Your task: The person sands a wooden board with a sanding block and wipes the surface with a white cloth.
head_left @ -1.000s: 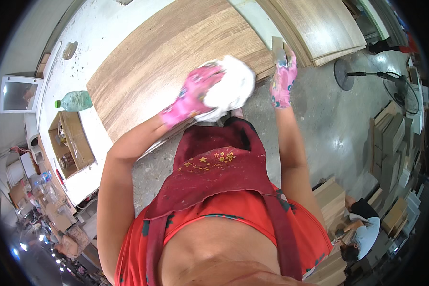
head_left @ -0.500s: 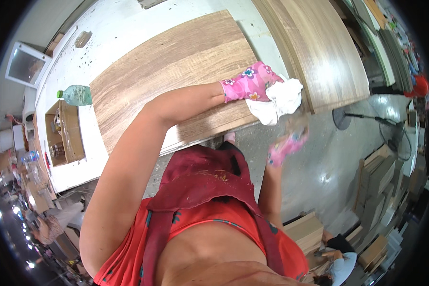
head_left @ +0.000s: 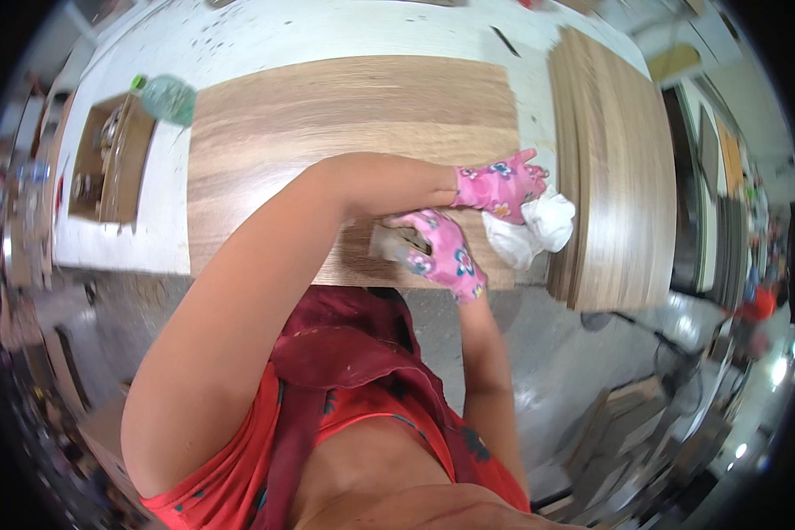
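Note:
A wood-grain board lies flat on the white worktable. My left hand, in a pink flowered glove, is at the board's right edge with a bunched white cloth gripped in it. Part of the cloth hangs over that edge. Just below my left forearm, my right hand, gloved alike, curls around a small pale, brownish block-like object held at the board's near edge. Blur and the fingers hide what kind of object it is.
A stack of similar boards stands close on the right. At the left are a green-tinted plastic bottle and an open cardboard box with small items. The white tabletop shows around the board. A floor fan's pole is beyond the near right corner.
My right hand has come from beyond the board's near right corner onto its near edge, carrying the small object. My left hand stays at the right edge with the cloth. The view has turned.

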Action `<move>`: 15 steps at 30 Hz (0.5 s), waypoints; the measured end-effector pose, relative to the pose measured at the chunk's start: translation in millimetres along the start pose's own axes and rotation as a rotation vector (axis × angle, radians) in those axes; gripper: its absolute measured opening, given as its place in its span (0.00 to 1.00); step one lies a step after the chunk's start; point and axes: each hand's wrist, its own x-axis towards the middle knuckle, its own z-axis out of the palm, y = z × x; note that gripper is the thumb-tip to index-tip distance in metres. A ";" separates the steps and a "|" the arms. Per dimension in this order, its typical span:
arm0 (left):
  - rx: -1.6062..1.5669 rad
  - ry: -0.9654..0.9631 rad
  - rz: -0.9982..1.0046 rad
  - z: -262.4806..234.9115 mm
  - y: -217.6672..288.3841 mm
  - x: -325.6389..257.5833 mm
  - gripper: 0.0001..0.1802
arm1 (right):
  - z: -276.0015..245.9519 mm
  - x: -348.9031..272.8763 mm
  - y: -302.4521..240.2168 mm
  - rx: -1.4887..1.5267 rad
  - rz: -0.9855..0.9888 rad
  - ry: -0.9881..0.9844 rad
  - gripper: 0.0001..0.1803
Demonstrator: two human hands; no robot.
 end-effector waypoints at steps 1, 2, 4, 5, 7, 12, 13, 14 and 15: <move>0.062 -0.001 -0.071 -8.7 -2.9 1.1 0.32 | 0.0 -6.6 -1.6 -0.009 0.003 0.003 0.22; 0.112 -0.008 -0.154 -18.9 -16.0 6.4 0.33 | -6.9 -5.2 -1.0 -0.009 0.014 -0.002 0.21; 0.077 0.103 -0.348 -39.7 -59.9 13.3 0.32 | -15.0 1.5 -0.5 0.013 0.054 0.000 0.21; 0.068 0.104 -0.431 -49.7 -79.6 10.9 0.33 | -14.7 3.1 0.7 0.041 0.074 0.007 0.21; 0.149 0.344 -0.559 -46.0 -122.6 -11.8 0.33 | -7.7 9.8 -0.2 0.124 0.140 0.003 0.23; 0.019 0.143 -0.817 -100.2 -143.6 -84.5 0.33 | -7.4 1.1 2.9 0.282 0.272 0.089 0.33; 0.030 0.139 -0.836 -110.1 -147.6 -110.5 0.34 | -5.8 0.3 4.5 0.309 0.262 0.104 0.33; 0.035 0.148 -0.849 -122.3 -150.8 -137.1 0.35 | -4.7 1.5 5.0 0.323 0.252 0.120 0.33; 0.069 0.172 -0.890 -133.1 -150.8 -159.1 0.36 | -6.2 0.6 8.2 0.296 0.245 0.112 0.33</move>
